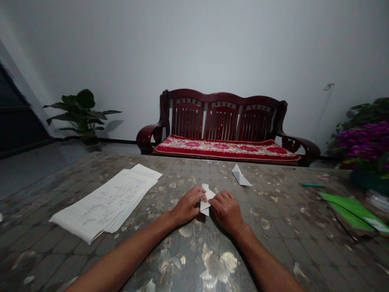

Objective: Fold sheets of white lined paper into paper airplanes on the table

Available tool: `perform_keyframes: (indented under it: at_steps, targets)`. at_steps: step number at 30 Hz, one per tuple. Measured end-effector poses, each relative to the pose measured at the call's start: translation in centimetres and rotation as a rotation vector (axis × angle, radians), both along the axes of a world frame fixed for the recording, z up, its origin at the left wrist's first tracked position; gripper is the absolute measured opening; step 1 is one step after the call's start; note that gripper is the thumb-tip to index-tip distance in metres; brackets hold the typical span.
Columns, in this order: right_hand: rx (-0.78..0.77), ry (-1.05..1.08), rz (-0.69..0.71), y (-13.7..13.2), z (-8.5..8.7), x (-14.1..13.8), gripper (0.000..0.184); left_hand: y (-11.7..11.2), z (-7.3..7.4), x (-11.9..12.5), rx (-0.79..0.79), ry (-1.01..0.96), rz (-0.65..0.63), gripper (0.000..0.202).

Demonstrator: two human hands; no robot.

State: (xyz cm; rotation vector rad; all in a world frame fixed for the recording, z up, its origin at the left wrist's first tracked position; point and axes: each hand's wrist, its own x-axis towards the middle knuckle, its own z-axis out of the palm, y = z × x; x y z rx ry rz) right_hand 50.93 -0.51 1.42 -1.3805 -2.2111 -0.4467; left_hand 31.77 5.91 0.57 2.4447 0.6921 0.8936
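Between my hands, low over the patterned table [182, 255], is a small piece of folded white paper [205, 205] with pointed flaps. My left hand [190, 205] pinches it from the left, thumb and fingers closed at its edge. From the right, my right hand [226, 209] grips the other edge with curled fingers, which partly hide the paper. Beyond my right hand stands another folded paper shape [240, 177], with upright points. A stack of written sheets [106, 202] lies to the left of my left hand.
A green pen [314, 185], a green book [349, 211] and a dark cord [340, 219] lie on the right side. Purple flowers [364, 140] stand at the far right. Past the table are a wooden bench [221, 117] with a red cover and a potted plant [83, 111].
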Motion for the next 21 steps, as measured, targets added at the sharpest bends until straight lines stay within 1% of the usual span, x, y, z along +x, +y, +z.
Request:
perform_keyframes:
  at_steps: [2, 4, 6, 9, 13, 17, 21]
  targets:
    - [0.009, -0.049, -0.053, -0.1, 0.1, -0.4, 0.022, -0.9, 0.2, -0.8, 0.126, 0.077, 0.045, 0.017]
    - [-0.025, -0.093, -0.082, -0.3, 0.1, -0.6, 0.021, -1.7, 0.1, -1.4, 0.209, 0.144, 0.083, 0.010]
    - [-0.071, -0.126, -0.095, -0.4, 0.0, -0.9, 0.018, -2.3, -0.2, -1.9, 0.253, 0.190, 0.103, 0.004]
    - [-0.126, -0.147, -0.096, -0.6, -0.3, -1.1, 0.015, -2.4, -0.6, -2.3, 0.290, 0.255, 0.110, 0.013]
    - [-0.207, -0.101, -0.044, -0.9, -0.4, -1.4, 0.014, -2.3, -0.9, -2.4, 0.274, 0.325, 0.148, 0.015]
    - [-0.298, -0.002, 0.006, -1.0, -0.5, -1.3, 0.020, -2.5, -0.9, -2.4, 0.186, 0.283, 0.187, 0.017]
    - [-0.346, 0.043, 0.021, -1.3, -0.5, -1.3, 0.022, -2.5, -0.8, -2.4, 0.114, 0.252, 0.203, 0.019]
